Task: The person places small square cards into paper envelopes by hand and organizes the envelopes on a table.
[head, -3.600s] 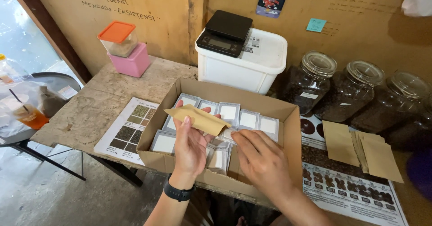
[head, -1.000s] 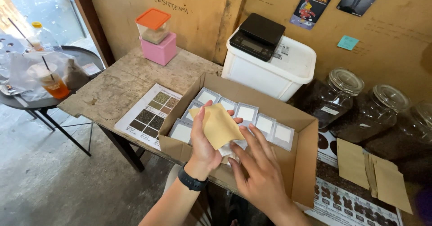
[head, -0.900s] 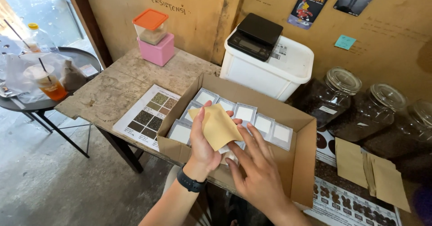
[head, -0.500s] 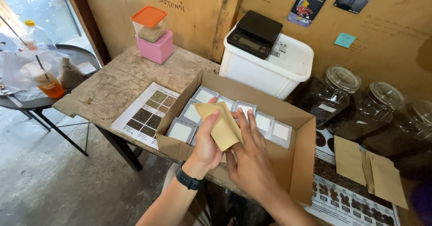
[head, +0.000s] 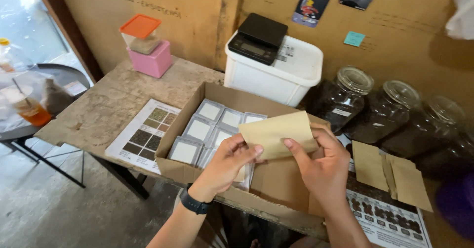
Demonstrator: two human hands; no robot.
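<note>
- Left hand [head: 228, 160]: thumb and fingers pinch the near left edge of the kraft paper pouch [head: 277, 134]; a dark watch sits on the wrist.
- Right hand [head: 320, 165]: fingers pinch the pouch's right side, thumb laid along its lower edge. Both hands carry it, held flat and tilted, above the right part of the cardboard box [head: 197, 171].
- Handling, as a judgement: grip lightly at opposite edges so the thin paper does not crease; keep the pouch over the box and clear of the white-labelled packets [head: 200, 128] filed in rows at the box's left.
- Surroundings: a printed sample chart [head: 143, 137] lies just left of the box; 2 loose kraft pouches [head: 390, 173] lie to the right, near the glass jars [head: 353, 97]; a white tub [head: 276, 75] bearing a black scale [head: 257, 38] stands behind.
- Change against 0.5 s earlier: the pouch, then low among the packets at box centre, now sits higher and further right, with more of its face showing; the right hand has shifted from beneath to its right edge.
</note>
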